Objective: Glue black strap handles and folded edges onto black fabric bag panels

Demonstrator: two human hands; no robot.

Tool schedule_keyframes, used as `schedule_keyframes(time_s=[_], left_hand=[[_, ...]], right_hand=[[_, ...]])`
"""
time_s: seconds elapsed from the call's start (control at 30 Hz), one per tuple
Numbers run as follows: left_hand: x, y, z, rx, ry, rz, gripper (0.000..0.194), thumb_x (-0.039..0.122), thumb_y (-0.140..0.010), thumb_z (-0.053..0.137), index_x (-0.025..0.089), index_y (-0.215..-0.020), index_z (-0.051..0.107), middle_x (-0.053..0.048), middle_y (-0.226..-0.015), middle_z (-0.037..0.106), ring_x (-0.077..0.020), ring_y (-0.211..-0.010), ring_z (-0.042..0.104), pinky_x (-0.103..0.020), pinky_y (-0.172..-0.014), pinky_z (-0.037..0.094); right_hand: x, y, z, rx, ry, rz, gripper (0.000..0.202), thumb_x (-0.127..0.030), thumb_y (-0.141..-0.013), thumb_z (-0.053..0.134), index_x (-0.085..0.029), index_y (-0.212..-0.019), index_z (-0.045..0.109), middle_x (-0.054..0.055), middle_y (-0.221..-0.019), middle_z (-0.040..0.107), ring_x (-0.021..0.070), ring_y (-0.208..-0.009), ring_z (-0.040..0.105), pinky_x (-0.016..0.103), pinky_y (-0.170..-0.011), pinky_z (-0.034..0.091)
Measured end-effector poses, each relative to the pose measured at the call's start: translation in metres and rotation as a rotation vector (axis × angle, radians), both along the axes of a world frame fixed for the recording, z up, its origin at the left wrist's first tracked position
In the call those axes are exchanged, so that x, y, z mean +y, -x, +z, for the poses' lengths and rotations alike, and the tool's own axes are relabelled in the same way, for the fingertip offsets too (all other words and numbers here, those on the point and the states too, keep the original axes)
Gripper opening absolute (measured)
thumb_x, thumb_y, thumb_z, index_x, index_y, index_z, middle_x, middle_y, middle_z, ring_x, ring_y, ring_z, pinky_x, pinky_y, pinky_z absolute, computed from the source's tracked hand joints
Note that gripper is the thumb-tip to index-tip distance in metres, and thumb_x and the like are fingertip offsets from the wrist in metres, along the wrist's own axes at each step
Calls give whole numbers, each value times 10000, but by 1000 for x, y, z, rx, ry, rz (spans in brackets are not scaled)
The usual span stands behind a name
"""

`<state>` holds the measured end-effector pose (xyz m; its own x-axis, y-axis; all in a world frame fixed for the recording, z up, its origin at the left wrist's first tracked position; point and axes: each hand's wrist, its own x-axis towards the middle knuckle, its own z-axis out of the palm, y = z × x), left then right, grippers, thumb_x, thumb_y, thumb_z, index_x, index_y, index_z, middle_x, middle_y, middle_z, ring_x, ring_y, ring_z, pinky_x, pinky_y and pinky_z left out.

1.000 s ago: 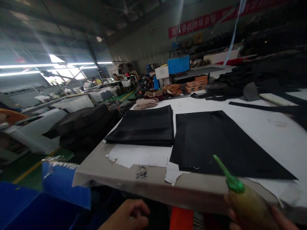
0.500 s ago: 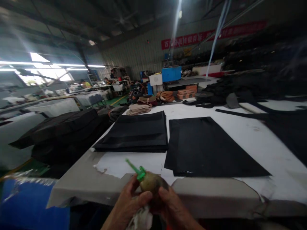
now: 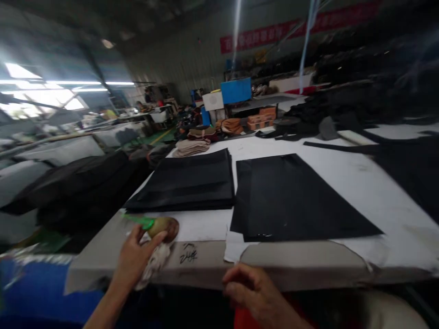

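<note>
One bottle (image 3: pixel 163 227), nozzle (image 3: pixel 135 219) blurred, is pinched by left hand (image 3: pixel 134 254), right hand (image 3: pixel 253 289) loosely spread.

"What lies on the table (image 3: pixel 109 246)?"
"A stack of sheets (image 3: pixel 188 183), left of the frame's centre, and a flat panel (image 3: pixel 288 201) just to its right."
"And the bottle (image 3: pixel 161 228)?"
"In the left hand (image 3: pixel 135 251), lower left, in front of the stack, with a cloth (image 3: pixel 156 262) below it."
"Where's the right hand (image 3: pixel 252 292)?"
"Bottom of the frame, right of centre, before the table's near edge."
"Behind the stack?"
"Folded pieces (image 3: pixel 192 147), with blocks (image 3: pixel 262 118) farther right, towards upper centre."
"Beyond those?"
"A box (image 3: pixel 236 90), then a banner (image 3: pixel 260 39) higher, reaching into the upper right."
"Left of the table?"
"A heap (image 3: pixel 85 178), at middle left."
</note>
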<state>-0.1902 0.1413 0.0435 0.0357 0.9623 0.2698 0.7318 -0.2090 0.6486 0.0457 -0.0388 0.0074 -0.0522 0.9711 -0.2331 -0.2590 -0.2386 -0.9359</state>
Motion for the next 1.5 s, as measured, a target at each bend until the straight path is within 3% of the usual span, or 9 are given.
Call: schedule_keyframes(time_s=[0.27, 0.47, 0.67, 0.83, 0.93, 1.07, 1.17, 1.37, 1.5], left_hand=[[2, 4, -23, -11, 146, -39, 650, 493, -622, 650, 136, -1153, 537, -115, -1076, 641, -296, -1044, 581, -422, -940, 417], [-16, 10, -27, -136, 107, 68, 831, 478, -675, 625, 95, -1348, 323, -205, -1323, 466, -301, -1243, 430, -437, -983, 388], [-91, -17, -36, -471, 79, 159, 679, 524, -742, 578, 171, -1285, 377, -155, -1342, 449, -289, -1179, 496, -392, -901, 473], [-133, -33, -32, -642, 211, 113, 680, 578, -816, 463, 180, -1342, 299, -137, -1216, 547, -270, -1091, 560, -326, -778, 521], [-116, -19, -29, -576, 60, 167, 648, 551, -794, 514, 183, -1305, 361, -126, -1204, 536, -266, -1088, 547, -370, -862, 482], [-75, 8, -38, -405, -47, 207, 599, 412, -743, 606, 179, -1257, 405, -133, -1319, 436, -269, -1130, 499, -438, -930, 425], [-52, 18, -52, -295, -38, 160, 643, 341, -744, 591, 148, -1305, 346, -168, -1341, 402, -283, -1167, 469, -482, -962, 389], [-23, 15, -70, -226, -2, 19, 790, 312, -641, 687, 142, -1327, 335, -163, -1388, 387, -305, -1299, 338, -482, -1066, 267], [-14, 11, -70, -220, 34, 6, 795, 259, -620, 700, 131, -1326, 357, -167, -1363, 433, -309, -1280, 370, -483, -1061, 262]], right_hand=[[-28, -25, -49, -18, 110, -34, 361, -541, -718, 615, -189, -800, 599, -5, -668, 588, 136, -601, 532, 252, -577, 387], [1, -3, -41, -33, 74, 31, 364, -512, -724, 609, -177, -865, 602, 36, -759, 624, 170, -677, 582, 273, -602, 428], [28, 72, -23, 58, 29, 163, 643, -428, -638, 669, -196, -1215, 505, 102, -1089, 606, 179, -736, 594, 253, -520, 426], [37, 83, -5, 114, -100, 167, 458, -451, -698, 646, -169, -1056, 601, 58, -850, 665, 172, -633, 592, 255, -493, 429], [58, 47, 16, -137, -252, -14, 361, -407, -800, 559, -188, -1087, 576, 78, -981, 664, 206, -791, 621, 315, -668, 488], [100, -12, 42, -1049, -435, -262, 402, -269, -814, 488, -161, -1201, 510, 144, -1119, 594, 267, -917, 600, 398, -782, 454], [115, -28, 41, -1431, -302, -16, 316, -180, -811, 449, -118, -1093, 576, 193, -1016, 608, 308, -850, 612, 431, -702, 448], [128, 19, 42, -904, -435, 423, 194, -244, -774, 550, -207, -945, 635, 23, -848, 668, 179, -789, 620, 268, -675, 461], [167, 43, 50, -378, -440, 128, 375, -420, -785, 535, -159, -1053, 555, 46, -863, 635, 166, -691, 600, 264, -555, 470]])
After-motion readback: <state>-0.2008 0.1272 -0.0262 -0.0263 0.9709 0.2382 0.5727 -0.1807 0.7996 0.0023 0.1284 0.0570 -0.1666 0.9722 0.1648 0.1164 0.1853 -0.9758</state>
